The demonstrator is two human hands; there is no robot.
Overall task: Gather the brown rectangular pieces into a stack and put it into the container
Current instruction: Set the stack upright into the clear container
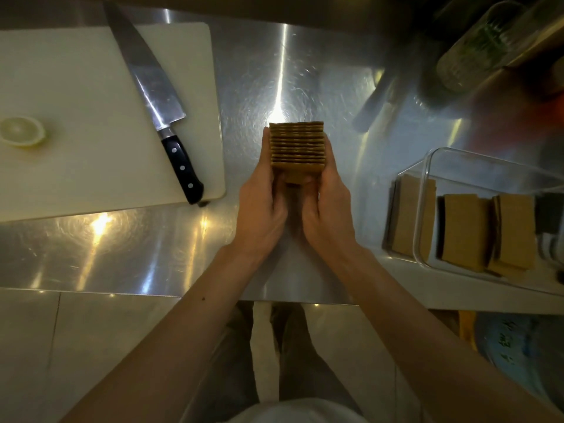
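Note:
A stack of several brown rectangular pieces (296, 146) is pressed together over the middle of the steel counter. My left hand (262, 209) grips its left side and my right hand (328, 209) grips its right side, fingers curled under the near end. A clear plastic container (427, 166) stands at the right, holding more brown pieces (464, 232) in upright groups. The container is apart from my hands, well to the right.
A white cutting board (76, 87) lies at the left with a large black-handled knife (158, 99) across it and a lemon half (22, 131) near its left edge. Blurred jars (476, 47) stand at the back right. The steel counter (152, 254) ends just below my wrists.

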